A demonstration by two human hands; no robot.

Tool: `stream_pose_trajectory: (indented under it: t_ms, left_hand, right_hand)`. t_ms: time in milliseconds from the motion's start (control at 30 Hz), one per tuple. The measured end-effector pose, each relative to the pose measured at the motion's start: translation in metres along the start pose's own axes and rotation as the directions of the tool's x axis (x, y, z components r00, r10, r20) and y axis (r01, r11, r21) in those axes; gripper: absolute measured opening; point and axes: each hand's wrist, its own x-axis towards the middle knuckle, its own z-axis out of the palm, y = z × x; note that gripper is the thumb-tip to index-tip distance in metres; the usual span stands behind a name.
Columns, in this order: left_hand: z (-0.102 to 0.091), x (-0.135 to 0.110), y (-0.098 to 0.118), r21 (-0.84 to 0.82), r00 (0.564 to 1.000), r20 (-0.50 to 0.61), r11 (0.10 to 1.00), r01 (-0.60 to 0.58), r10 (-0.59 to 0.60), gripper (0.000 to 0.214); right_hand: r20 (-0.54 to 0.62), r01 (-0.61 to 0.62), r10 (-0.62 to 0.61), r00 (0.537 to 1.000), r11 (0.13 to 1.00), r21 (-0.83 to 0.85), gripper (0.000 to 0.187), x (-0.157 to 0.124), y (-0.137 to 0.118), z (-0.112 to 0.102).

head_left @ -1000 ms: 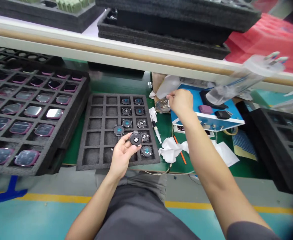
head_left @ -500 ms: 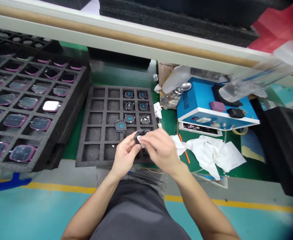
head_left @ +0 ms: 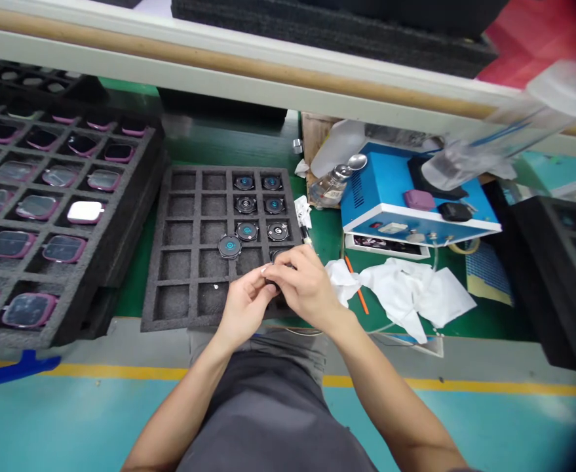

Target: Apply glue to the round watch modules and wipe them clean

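Observation:
My left hand point(head_left: 246, 303) is closed in a pinch on a round dark watch body, mostly covered by the fingers above the foam tray point(head_left: 195, 252). Against it works my right hand point(head_left: 308, 286), its thumb and fingers pinched around a small white piece point(head_left: 266, 268) whose kind I cannot make out. Several round black watch bodies with blue or white marks fill the tray's upper right cells. One watch body point(head_left: 229, 246) rests tilted across a divider, just beyond my left fingertips. Part of another is hidden behind my right hand.
Stacked foam trays point(head_left: 78, 278) at the left carry purple-rimmed square watches. To the right are a blue machine box point(head_left: 418, 190), a glass pump bottle point(head_left: 329, 187), white cloths point(head_left: 400, 292) and an orange stick point(head_left: 358, 288). A shelf edge point(head_left: 248, 82) crosses above the table.
The view has shifted slightly, so the table items appear a little further left. My right fingers have closed further over the watch body, which showed more clearly before.

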Motion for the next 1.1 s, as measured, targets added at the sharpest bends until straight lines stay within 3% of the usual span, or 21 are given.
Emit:
stream_pose_trajectory:
  t_ms: [200,367,500,700,833,1000,1100]
  left_hand:
    - [-0.002,-0.001,0.0,-0.062,0.995,0.037,0.994,0.09,-0.087,0.038]
    - [-0.002,-0.002,-0.001,-0.03,0.997,0.028,0.997,0.072,-0.071,0.039]
    - [0.002,-0.003,-0.002,0.04,0.998,0.064,0.999,0.006,-0.009,0.032]
    - [0.002,-0.003,-0.006,0.071,0.997,0.072,0.997,-0.012,0.007,0.039]
    - [-0.001,-0.004,-0.015,0.122,0.997,0.018,0.989,-0.078,0.077,0.04]
    - [-0.003,-0.007,-0.021,0.252,0.981,0.01,0.949,-0.191,0.195,0.042]
    - [-0.004,-0.008,-0.023,0.335,0.97,0.006,0.914,-0.23,0.242,0.043]
  right_hand:
    - [-0.1,-0.063,0.066,0.993,0.998,0.032,0.018,-0.003,0.013,-0.011]
    - [-0.072,-0.025,0.029,0.997,0.998,0.051,0.018,-0.004,0.01,-0.002]
    - [-0.042,0.033,-0.031,0.999,0.999,0.041,0.016,-0.006,0.011,0.004]
    - [-0.088,0.01,-0.007,0.996,0.999,0.035,0.015,-0.007,0.007,0.004]
    - [-0.062,0.038,-0.034,0.998,0.998,0.05,0.016,-0.009,0.001,-0.001]
    - [-0.184,-0.103,0.105,0.977,0.994,0.02,0.015,-0.016,0.002,-0.018]
    - [-0.165,-0.056,0.066,0.984,0.996,0.064,0.023,-0.019,-0.005,-0.011]
